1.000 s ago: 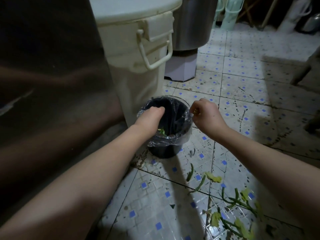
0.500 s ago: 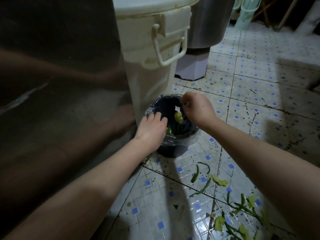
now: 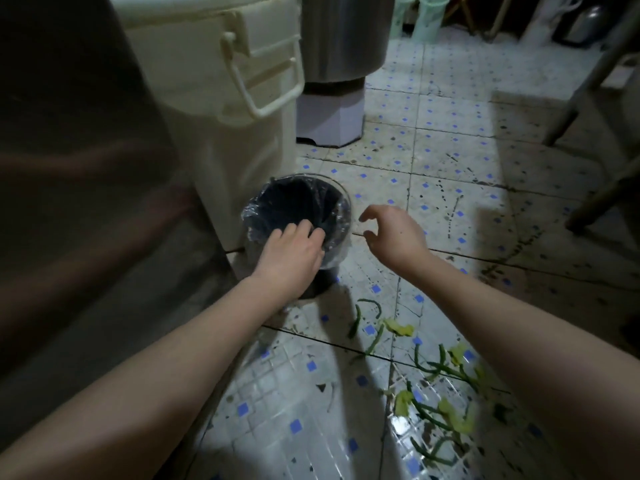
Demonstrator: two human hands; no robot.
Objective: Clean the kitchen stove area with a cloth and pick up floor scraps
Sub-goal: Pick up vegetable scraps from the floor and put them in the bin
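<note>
Beside the cream container (image 3: 221, 98), a small lined bin (image 3: 298, 199) on the floor tiles (image 3: 450, 150).
Left grip (image 3: 294, 251) grasps the bin's rim; right grip (image 3: 394, 233) hovers released just beside it; green and yellow scraps (image 3: 401, 329) lie nearby on the tiles.

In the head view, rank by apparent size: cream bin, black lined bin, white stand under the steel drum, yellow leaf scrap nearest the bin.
1. cream bin
2. black lined bin
3. white stand, farther off, so true size unsure
4. yellow leaf scrap
</note>
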